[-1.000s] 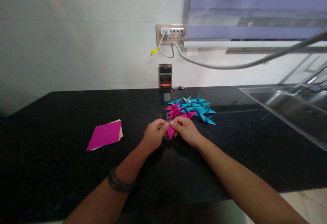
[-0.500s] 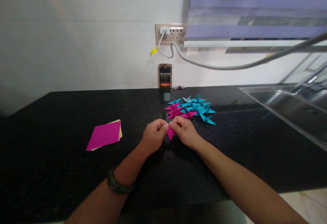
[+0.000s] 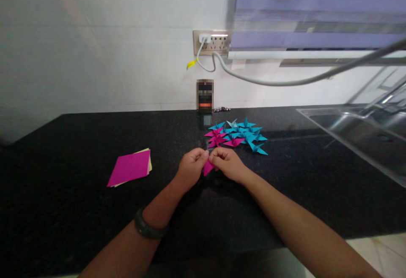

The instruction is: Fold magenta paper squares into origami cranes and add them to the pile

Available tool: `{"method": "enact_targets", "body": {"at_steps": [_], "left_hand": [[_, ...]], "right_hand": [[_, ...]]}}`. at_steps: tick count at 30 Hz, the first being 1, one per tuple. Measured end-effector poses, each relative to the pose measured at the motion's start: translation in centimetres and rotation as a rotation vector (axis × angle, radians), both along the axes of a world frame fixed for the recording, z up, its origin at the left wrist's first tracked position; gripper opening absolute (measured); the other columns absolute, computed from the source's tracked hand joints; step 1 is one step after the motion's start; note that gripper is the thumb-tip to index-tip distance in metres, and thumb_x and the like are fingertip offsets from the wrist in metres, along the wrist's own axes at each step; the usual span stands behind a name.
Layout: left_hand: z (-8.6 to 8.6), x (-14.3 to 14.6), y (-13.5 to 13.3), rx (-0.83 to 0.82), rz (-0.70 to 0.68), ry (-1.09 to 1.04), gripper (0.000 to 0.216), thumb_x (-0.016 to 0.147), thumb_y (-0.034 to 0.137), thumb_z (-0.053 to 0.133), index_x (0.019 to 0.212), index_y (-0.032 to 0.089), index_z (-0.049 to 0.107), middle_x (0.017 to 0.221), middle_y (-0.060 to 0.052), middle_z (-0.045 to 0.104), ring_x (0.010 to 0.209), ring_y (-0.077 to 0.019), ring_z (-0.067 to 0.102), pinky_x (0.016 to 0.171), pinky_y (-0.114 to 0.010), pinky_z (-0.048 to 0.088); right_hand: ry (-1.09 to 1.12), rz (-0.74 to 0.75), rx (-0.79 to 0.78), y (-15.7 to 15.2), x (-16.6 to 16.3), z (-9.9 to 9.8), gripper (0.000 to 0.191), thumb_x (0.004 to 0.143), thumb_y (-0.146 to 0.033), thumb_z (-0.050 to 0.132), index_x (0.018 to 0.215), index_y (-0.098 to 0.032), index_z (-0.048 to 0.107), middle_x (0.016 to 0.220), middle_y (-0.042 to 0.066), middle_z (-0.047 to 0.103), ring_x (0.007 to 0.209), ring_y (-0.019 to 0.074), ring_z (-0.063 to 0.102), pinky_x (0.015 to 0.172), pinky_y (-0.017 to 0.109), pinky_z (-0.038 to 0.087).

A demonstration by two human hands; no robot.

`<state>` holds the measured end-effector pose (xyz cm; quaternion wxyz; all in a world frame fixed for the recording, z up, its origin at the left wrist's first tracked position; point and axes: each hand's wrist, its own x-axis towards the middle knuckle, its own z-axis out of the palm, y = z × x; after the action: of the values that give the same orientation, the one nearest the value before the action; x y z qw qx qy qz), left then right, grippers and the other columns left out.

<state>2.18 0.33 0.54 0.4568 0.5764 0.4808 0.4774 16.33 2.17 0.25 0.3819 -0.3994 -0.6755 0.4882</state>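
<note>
Pink folded paper (image 3: 207,168) — pinched by left fingers (image 3: 204,157), right fingers (image 3: 217,161) — steel sink (image 3: 339,125) at right.

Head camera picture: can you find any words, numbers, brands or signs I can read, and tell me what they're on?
No text can be read anywhere.
Upright device: its front is pixelated, so nothing can be read.
Yellow tag on the cable: too small to tell.
Pink folded paper, paper stack, paper cranes: no writing shows.

Dark bangle (image 3: 146,229) (greenish, perhaps)
</note>
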Motion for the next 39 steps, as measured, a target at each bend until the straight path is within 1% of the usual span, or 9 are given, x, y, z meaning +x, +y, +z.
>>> {"method": "enact_targets", "body": {"at_steps": [7,10,14,17,19,22,27,31,39], "left_hand": [[-0.27,-0.34,0.18,0.04,-0.019,0.103,0.034,0.076,0.043,0.05,0.056,0.016,0.049,0.048,0.005,0.04,0.046,-0.0081,0.035,0.046,-0.021,0.028],[-0.04,-0.14,-0.02,0.032,-0.048,0.1,0.036,0.078,0.045,0.048,0.057,0.016,0.05,0.048,0.004,0.046,0.045,-0.0086,0.04,0.046,-0.021,0.031],[0.2,0.17,-0.16,-0.015,-0.091,0.021,0.026,0.074,0.042,0.054,0.07,0.016,0.056,0.053,0.002,0.055,0.05,-0.0104,0.05,0.052,-0.022,0.039],[0.05,0.2,0.04,-0.032,-0.045,-0.023,0.022,0.072,0.038,0.057,0.072,0.016,0.057,0.053,0.002,0.057,0.05,-0.0105,0.052,0.053,-0.023,0.041],[-0.17,0.12,0.24,-0.04,-0.005,-0.038,0.022,0.07,0.037,0.058,0.071,0.015,0.058,0.052,0.001,0.057,0.05,-0.0104,0.052,0.053,-0.023,0.041],[-0.48,0.01,0.44,-0.052,0.019,-0.039,0.021,0.067,0.035,0.061,0.07,0.015,0.059,0.052,0.001,0.057,0.05,-0.0103,0.052,0.052,-0.022,0.04],[-0.54,0.09,0.38,-0.057,0.06,-0.064,0.02,0.066,0.033,0.063,0.07,0.014,0.059,0.054,0.001,0.057,0.051,-0.0098,0.052,0.052,-0.022,0.039],[-0.19,0.13,0.29,-0.063,0.157,-0.114,0.022,0.065,0.036,0.063,0.067,0.014,0.057,0.05,0.002,0.055,0.048,-0.0092,0.05,0.05,-0.021,0.039],[-0.19,0.09,0.55,-0.071,0.246,-0.251,0.029,0.062,0.041,0.067,0.065,0.014,0.055,0.048,0.004,0.052,0.044,-0.0071,0.046,0.048,-0.02,0.038]], "right_hand": [[0.004,0.03,0.071,-0.29,0.17,0.23,0.024,0.073,-0.031,0.052,0.055,-0.017,0.045,0.05,-0.005,0.041,0.048,0.007,0.036,0.048,0.021,0.03],[0.079,-0.049,0.07,-0.01,0.24,0.17,0.024,0.073,-0.033,0.054,0.057,-0.017,0.046,0.05,-0.005,0.042,0.048,0.0072,0.037,0.048,0.021,0.031],[0.2,-0.183,-0.021,0.55,0.26,0.05,0.025,0.073,-0.038,0.055,0.06,-0.017,0.048,0.049,-0.005,0.043,0.044,0.0072,0.04,0.045,0.021,0.032],[0.202,-0.195,-0.05,0.55,0.12,0.04,0.024,0.072,-0.04,0.056,0.064,-0.018,0.049,0.051,-0.005,0.044,0.044,0.007,0.04,0.044,0.021,0.032],[0.211,-0.194,-0.031,0.38,-0.02,0.04,0.023,0.07,-0.039,0.06,0.076,-0.018,0.052,0.058,-0.004,0.049,0.047,0.0075,0.043,0.045,0.021,0.034],[0.228,-0.18,0.03,0.2,-0.17,-0.02,0.032,0.066,-0.035,0.064,0.092,-0.019,0.053,0.07,-0.002,0.055,0.057,0.0091,0.048,0.052,0.022,0.039],[0.143,-0.192,0.023,0.37,-0.06,-0.01,0.019,0.072,-0.029,0.055,0.086,-0.017,0.057,0.06,-0.003,0.052,0.05,0.0084,0.047,0.05,0.022,0.039],[0.119,-0.189,-0.015,0.43,0.05,0.0,0.018,0.075,-0.028,0.048,0.084,-0.016,0.059,0.061,-0.003,0.055,0.047,0.0076,0.049,0.047,0.022,0.04],[0.168,-0.06,-0.126,0.28,-0.22,-0.42,0.014,0.069,-0.022,0.053,0.082,-0.017,0.055,0.052,-0.006,0.053,0.043,0.0058,0.049,0.044,0.018,0.038]]}}
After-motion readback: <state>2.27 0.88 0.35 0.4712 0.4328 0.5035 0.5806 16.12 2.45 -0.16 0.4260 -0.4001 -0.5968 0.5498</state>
